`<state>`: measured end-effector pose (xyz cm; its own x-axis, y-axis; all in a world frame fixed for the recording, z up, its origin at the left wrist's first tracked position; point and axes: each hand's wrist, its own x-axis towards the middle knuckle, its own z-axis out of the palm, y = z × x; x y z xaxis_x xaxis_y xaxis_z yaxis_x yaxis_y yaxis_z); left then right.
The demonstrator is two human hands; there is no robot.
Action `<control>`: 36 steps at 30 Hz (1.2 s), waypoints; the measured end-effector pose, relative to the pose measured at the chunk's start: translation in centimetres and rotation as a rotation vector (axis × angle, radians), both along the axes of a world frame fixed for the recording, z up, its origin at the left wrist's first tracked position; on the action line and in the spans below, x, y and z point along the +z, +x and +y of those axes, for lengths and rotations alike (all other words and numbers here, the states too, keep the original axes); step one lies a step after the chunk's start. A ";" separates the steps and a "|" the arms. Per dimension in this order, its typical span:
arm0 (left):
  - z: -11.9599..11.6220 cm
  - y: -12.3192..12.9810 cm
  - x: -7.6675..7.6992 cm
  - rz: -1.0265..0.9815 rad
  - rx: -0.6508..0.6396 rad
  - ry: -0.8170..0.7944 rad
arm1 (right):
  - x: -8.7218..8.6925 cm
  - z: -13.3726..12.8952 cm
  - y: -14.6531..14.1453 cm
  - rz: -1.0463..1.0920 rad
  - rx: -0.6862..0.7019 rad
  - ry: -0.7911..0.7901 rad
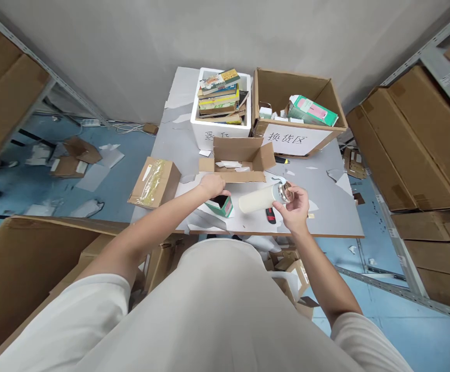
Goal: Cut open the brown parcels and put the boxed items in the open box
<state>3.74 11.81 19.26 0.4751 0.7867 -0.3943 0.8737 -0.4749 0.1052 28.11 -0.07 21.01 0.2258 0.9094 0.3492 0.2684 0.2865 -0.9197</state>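
My right hand [295, 206] grips a cream bottle [256, 200] by its silver cap end. The bottle lies nearly level over the table, its base pointing left, with a pale blue strap at the cap. My left hand [214, 186] is on the upper edge of a small green box [225, 207], whose dark open end shows. Below the bottle lies a red and black tool [270, 216]. Just behind both hands, an open cardboard box [244, 177] holds some white pieces.
On the table [178, 139] stand a taped carton [163, 182] at left, a white foam box [204, 133] of books and a large cardboard box [318, 142] with a green and pink box inside. Shelves with cartons [422, 139] flank the right; another large open carton [46, 258] is near left.
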 end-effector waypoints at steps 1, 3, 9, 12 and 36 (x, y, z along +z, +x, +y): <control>-0.1 0.0 -0.1 -0.001 0.003 -0.002 | 0.1 -0.2 -0.5 -0.022 -0.013 0.010; -0.5 0.2 -0.2 -0.010 -0.001 -0.004 | -0.1 -0.7 -1.7 -0.076 -0.025 0.029; -1.5 0.0 -0.6 -0.089 -0.012 -0.034 | -2.5 -1.9 -4.3 -0.263 -0.014 0.087; -1.7 -0.6 -0.6 -0.150 -0.021 -0.075 | -3.2 -2.5 -4.3 -0.314 0.040 0.101; -0.9 1.6 -0.2 -0.166 0.046 -0.098 | 0.5 1.6 -5.5 -1.046 0.529 -0.083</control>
<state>5.30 10.87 19.03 0.5042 0.7711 -0.3888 0.8611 -0.4150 0.2936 22.59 1.56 21.48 -0.5490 0.8324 0.0757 0.7696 0.5387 -0.3428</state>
